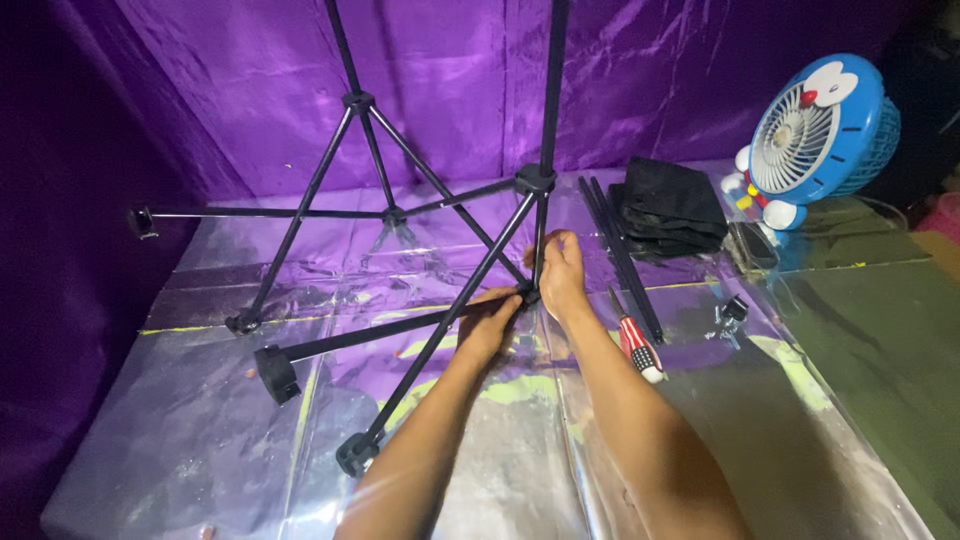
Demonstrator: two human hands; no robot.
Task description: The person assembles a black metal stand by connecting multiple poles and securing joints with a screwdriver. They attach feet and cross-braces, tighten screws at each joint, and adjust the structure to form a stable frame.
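Backdrop: purple cloth behind our foil-covered surface (pixel 200 440).
Left hand (pixel 490 325): pinching tripod leg (pixel 390 333), running toward 8 o'clock.
Right hand (pixel 560 275): closed on leg joint (pixel 530 296), nearer, 1 o'clock.

Two bare forearms reach forward, converging; the left hand (pixel 492 322) pinches with fingertips, and the right hand (pixel 560 277) curls closed just beside it.

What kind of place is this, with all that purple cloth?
Probably a makeshift home work corner rather than a proper workshop. Purple cloth drapes the walls, a clear plastic sheet covers the surface, and a small blue cartoon fan stands beside a screwdriver and black tripod stands.
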